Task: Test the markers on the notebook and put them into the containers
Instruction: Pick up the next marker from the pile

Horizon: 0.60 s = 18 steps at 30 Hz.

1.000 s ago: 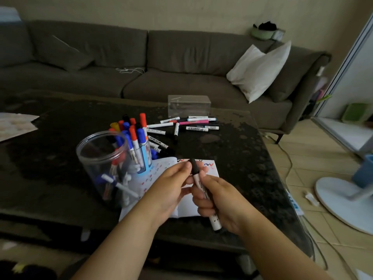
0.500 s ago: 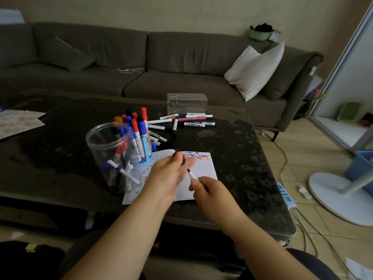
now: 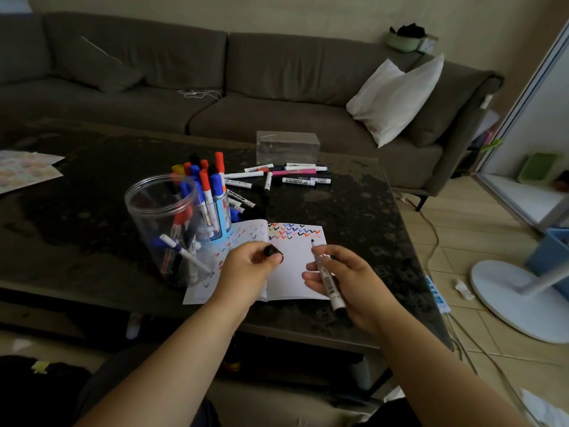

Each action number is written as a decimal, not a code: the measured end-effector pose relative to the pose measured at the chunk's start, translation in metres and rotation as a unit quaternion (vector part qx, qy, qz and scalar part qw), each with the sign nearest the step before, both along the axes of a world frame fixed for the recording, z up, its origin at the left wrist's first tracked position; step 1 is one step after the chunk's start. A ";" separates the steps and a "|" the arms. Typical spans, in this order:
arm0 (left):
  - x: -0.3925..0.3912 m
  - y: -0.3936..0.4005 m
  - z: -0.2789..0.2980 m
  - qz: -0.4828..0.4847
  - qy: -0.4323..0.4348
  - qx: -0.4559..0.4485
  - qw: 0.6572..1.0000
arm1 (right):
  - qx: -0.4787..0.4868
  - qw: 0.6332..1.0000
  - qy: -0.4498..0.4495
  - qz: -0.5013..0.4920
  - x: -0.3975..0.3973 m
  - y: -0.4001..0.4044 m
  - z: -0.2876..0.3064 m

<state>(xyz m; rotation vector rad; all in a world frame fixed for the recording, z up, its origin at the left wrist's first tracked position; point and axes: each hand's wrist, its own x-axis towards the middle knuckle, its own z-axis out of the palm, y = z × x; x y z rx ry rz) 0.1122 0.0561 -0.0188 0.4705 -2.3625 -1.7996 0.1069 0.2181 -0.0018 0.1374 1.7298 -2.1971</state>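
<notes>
uncapped black-tipped white marker (image 3: 327, 278), scribbled notebook (image 3: 292, 266)

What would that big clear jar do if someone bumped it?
The jar looks like thin clear plastic, so probably light. It is tall and holds only a few markers leaning inside, so a knock near the rim might tip it. Lower down, it would likely slide on the glossy table.

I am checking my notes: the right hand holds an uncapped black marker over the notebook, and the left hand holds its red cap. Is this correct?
Not quite: in the head view the cap pinched by the left hand is black, not red. The rest stands: the right hand holds the uncapped black marker over the notebook.
</notes>
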 end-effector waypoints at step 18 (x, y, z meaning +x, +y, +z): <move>-0.044 0.005 -0.053 -0.130 0.066 -0.344 0.927 | 0.271 0.947 0.153 -0.078 -0.098 -0.009 -0.053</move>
